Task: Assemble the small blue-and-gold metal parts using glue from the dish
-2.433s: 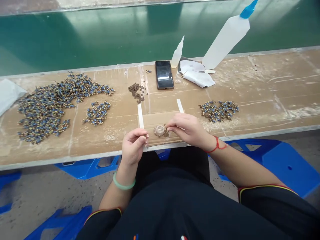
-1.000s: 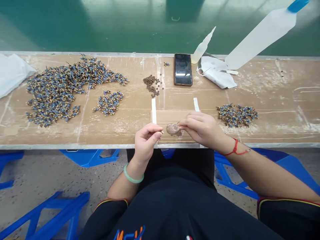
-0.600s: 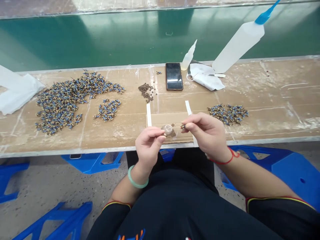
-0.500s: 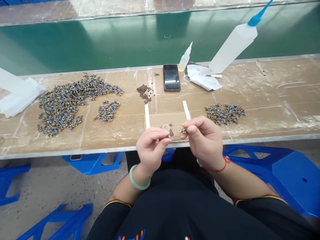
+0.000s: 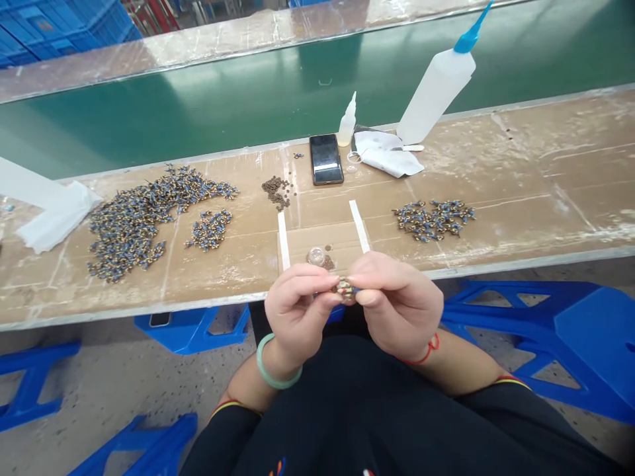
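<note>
While thumbs press toward fingertips, left hand and right hand pinch small blue-and-yellow part between them, near front edge of brown-topped bench; fingers hide whether left grips anything more. Good handling, I'd judge: light, steady pinch, both hands level. Just beyond, squat clear plastic dish sits on flat brown cardboard pad, brown bits beside it; dish likeliest thing to knock. Farther out: big blue-and-yellow heap at left, black phone, tall white blue-tipped bottle.
</note>
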### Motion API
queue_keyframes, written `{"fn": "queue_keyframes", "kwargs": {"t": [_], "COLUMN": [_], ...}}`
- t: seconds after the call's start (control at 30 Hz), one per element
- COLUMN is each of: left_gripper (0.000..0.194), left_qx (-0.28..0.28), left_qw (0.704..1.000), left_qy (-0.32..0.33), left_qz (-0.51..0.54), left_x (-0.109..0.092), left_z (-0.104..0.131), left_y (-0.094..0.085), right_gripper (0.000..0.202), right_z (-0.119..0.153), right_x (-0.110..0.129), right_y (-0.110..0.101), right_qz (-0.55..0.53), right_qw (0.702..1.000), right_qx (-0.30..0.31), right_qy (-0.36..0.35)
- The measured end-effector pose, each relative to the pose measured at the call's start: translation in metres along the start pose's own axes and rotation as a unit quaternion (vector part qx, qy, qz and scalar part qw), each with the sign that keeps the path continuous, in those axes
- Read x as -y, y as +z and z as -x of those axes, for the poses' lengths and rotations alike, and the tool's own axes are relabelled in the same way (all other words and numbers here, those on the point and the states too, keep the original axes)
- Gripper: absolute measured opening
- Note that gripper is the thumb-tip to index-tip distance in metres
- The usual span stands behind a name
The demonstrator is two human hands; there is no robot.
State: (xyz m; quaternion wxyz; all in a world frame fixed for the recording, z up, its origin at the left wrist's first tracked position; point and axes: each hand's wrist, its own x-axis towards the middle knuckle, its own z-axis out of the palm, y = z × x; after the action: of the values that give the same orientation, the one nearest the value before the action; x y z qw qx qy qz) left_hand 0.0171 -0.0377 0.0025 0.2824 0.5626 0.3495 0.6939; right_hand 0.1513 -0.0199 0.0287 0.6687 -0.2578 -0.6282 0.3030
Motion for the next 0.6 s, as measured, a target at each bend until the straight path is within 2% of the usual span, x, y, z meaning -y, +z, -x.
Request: {"fn": "queue_keyframes", "kwargs": {"t": [0.37,0.6], "left_gripper": [0.012,0.011], "left_qx": [0.012,0.037], "left_qw": [1.0,0.995], "left_qy": [0.01,0.076], "left_qz": [-0.016,-0.05], "left_x": [-0.002,-0.009], "left_z": [-0.002,-0.016], "left_y": [-0.001,-0.005], "right_gripper": [0.012,0.012], "right_z": [-0.002,-0.007], "right_x": [-0.002,0.001], "right_y": [-0.001,-0.003], "right_qz": [-0.034,-0.023], "right_qw": [0.999,0.999], "right_qx": [0.022,0.039], "right_qy": [-0.012,-0.018]}}
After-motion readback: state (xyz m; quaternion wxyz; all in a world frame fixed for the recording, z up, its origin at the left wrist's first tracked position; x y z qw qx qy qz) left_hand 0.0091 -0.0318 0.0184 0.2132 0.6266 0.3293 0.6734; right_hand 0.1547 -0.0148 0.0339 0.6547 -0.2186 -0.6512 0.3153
